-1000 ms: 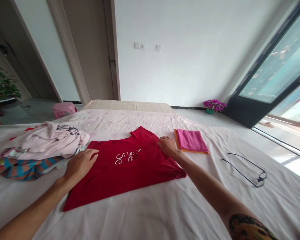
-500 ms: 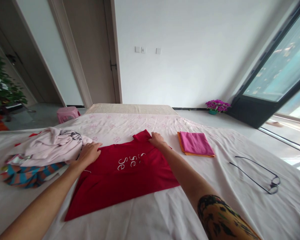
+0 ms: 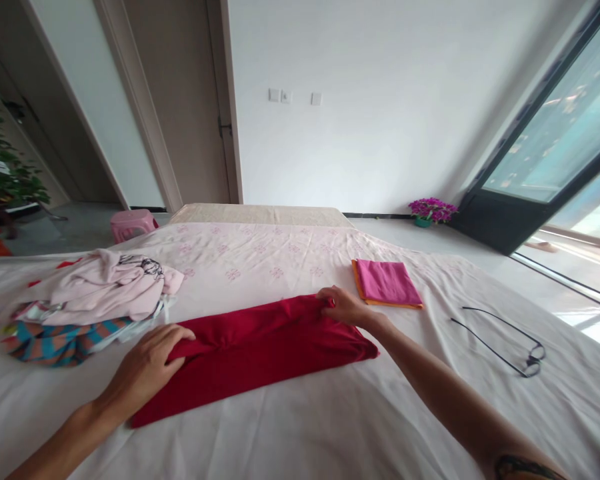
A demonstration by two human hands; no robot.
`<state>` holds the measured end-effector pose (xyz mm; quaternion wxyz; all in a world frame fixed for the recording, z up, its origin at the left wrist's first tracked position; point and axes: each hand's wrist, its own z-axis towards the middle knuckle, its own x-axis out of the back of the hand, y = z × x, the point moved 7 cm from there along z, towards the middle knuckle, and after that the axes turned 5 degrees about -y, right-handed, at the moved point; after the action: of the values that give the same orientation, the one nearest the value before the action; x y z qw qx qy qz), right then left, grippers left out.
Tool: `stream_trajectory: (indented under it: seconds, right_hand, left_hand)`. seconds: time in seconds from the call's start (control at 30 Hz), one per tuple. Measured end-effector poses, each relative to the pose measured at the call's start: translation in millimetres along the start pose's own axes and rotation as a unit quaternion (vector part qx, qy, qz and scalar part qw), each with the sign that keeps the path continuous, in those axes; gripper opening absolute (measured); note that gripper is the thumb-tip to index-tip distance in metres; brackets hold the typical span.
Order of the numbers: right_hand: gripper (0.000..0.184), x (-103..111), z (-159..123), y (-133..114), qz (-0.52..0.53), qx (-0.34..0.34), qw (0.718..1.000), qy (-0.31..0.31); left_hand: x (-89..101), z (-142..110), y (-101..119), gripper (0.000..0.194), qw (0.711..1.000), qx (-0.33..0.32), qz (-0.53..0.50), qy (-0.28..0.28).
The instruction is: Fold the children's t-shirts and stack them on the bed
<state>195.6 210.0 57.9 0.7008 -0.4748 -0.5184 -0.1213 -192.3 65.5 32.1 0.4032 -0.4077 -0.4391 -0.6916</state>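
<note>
Head view, left hand (image 3: 150, 360) and right hand (image 3: 349, 308) gripping red shirt (image 3: 265, 350), creased pale sheet (image 3: 300, 433), white wall (image 3: 390, 127)

glass door (image 3: 535, 140): daylight enters from the right, its panes pale and washed out.
floor (image 3: 597, 303): glaring beyond the threshold, with patches close to pure white.
wall (image 3: 380, 113): soft, cool light, no hard shadows.
brown door (image 3: 185, 100): dim, the left side of the room being far darker than the right.
sheet (image 3: 330, 427): moderately bright, faint grey shadows along its folds.
red cloth (image 3: 240, 367): deep and saturated, darker in the creases, weave too fine to make out.
door frame (image 3: 139, 100): leaning steeply from wide-angle distortion.
plant (image 3: 10, 167): soft and smeary at the left edge.
lower right corner: darkened.
</note>
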Motion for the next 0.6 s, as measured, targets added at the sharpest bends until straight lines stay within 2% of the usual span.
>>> stream_trajectory:
  seconds: [0.07,0.17,0.27,0.37,0.47,0.53,0.6]
  right_hand:
    - [0.043,-8,-15,-8,-0.047,0.001,0.998,-0.035]
    - [0.045,-13,-17,-18,-0.056,-0.034,0.997,-0.027]
    - [0.032,-15,-12,-25,0.02,-0.058,0.998,-0.027]
    - [0.027,-8,-17,-28,0.121,-0.031,0.992,-0.008]
    - [0.022,-2,-35,-27,0.15,-0.004,0.989,-0.014]
    - [0.027,-7,-47,-28,0.125,0.0,0.991,-0.048]
    - [0.042,-16,-56,-30,0.083,0.005,0.993,-0.086]
  left_hand:
    - [-8.7,-11,6,0.029,1.0,-0.012,-0.008,-0.017]
    - [-13.8,-12,7,0.025,1.0,-0.007,-0.01,-0.018]
    - [-11.8,-9,3,0.02,1.0,0.009,-0.018,-0.01]
    - [-11.4,-12,0,0.019,1.0,0.01,-0.025,-0.011]
    - [-15.0,-19,-6,0.02,0.999,0.011,-0.028,-0.019]
    - [-16.9,-22,-10,0.02,0.999,0.019,-0.025,-0.019]
    - [-17.3,-23,-14,0.02,0.999,0.03,-0.019,-0.017]
